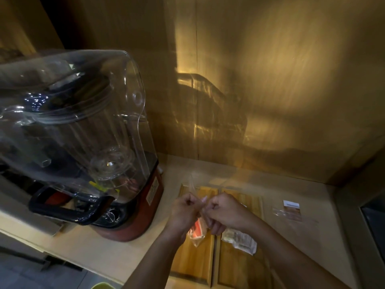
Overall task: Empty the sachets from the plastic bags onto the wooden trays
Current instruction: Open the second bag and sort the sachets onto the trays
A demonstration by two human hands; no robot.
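Bag (pixel 196 232): clear plastic, orange sachet inside, hanging above the left tray (pixel 193 261), its top pinched between both hands.
Left hand (pixel 184 211): grip closed on the bag's top.
Right hand (pixel 223 211): grip closed on the same top, touching the left.
Right tray (pixel 239 268): pale sachets (pixel 239 239) lie on it.
Counter (pixel 298 197): another bag (pixel 291 211) further right; blender (pixel 83 142) at left.

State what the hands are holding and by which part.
Both hands, left and right, pinch the top edge of a clear plastic bag with orange sachets inside, hanging over the wooden trays.
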